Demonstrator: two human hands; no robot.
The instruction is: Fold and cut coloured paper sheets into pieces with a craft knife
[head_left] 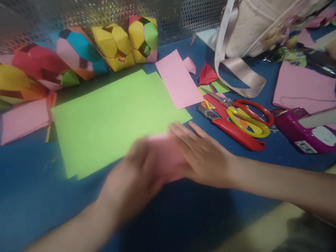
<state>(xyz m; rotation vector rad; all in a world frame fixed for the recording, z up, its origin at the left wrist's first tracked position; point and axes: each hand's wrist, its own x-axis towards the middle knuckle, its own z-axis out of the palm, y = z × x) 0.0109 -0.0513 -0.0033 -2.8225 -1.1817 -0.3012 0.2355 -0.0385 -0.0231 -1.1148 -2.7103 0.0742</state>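
A folded piece of pink paper [168, 155] lies between my two hands, at the front edge of the green sheets. My right hand [202, 154] rests on its right side with the fingers stretched out flat. On the left side of the pink paper is my left hand [133, 175], smeared by motion, so its fingers cannot be made out. Large light-green paper sheets [105, 122] are stacked just beyond, and a pink paper rectangle [180, 80] overlaps their right corner.
Folded paper shapes [112, 45] line the back left. Pink sheets [25, 119] lie at the left. To the right are scissors [248, 117], a red cutter [236, 133], paper scraps, a purple device [304, 129] and a pale bag [252, 31] with a ribbon strap.
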